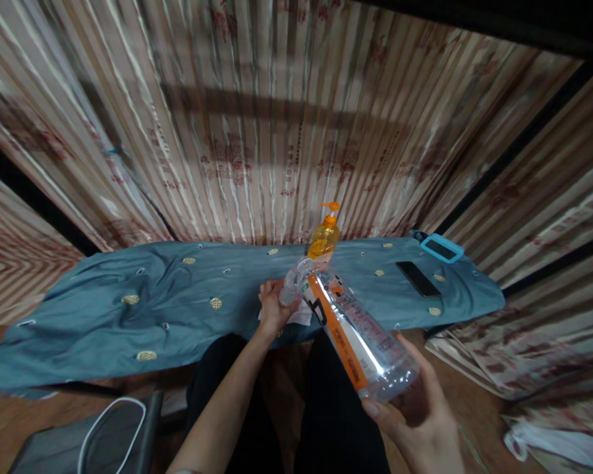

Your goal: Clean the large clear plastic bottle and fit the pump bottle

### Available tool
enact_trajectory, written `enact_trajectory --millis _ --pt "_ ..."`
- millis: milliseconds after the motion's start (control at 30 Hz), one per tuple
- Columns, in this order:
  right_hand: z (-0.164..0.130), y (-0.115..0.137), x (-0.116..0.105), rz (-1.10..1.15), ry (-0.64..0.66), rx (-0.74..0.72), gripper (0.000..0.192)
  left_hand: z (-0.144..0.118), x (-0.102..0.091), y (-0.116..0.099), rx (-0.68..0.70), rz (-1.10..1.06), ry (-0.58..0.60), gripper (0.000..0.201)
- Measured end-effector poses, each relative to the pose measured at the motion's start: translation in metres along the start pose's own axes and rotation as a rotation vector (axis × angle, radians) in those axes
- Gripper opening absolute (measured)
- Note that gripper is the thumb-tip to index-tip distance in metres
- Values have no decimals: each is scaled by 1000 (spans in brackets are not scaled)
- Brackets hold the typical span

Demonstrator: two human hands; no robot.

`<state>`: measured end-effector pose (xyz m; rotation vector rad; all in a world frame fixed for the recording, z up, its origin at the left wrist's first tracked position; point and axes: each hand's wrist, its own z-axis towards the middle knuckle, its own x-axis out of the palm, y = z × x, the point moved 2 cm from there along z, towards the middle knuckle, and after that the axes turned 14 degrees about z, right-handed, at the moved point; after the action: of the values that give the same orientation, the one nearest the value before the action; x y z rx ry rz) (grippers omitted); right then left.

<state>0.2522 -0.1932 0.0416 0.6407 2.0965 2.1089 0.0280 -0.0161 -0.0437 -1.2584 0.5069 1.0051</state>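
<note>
Across the far wall hangs your striped beige curtain with red print (277, 131). Below it, a long desk draped in blue-grey cloth with yellow embroidered dots (128, 303). Above your lap, a large clear plastic bottle with an orange label (350, 329), tilted, neck toward the desk. Your right hand (420, 421) has its grip clamped on the bottle's base. Your left hand (273, 306) has its grip closed on a white cloth (304, 315) at the bottle's neck. Behind the neck stands an orange pump dispenser bottle (325, 237). To the right lie a black phone (418, 278) and a blue-framed device (441, 248).
</note>
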Motion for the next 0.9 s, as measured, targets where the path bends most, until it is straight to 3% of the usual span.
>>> enact_trajectory --millis 900 --pt "-1 -2 1 43 -21 -15 98 0 3 2 24 24 -36 48"
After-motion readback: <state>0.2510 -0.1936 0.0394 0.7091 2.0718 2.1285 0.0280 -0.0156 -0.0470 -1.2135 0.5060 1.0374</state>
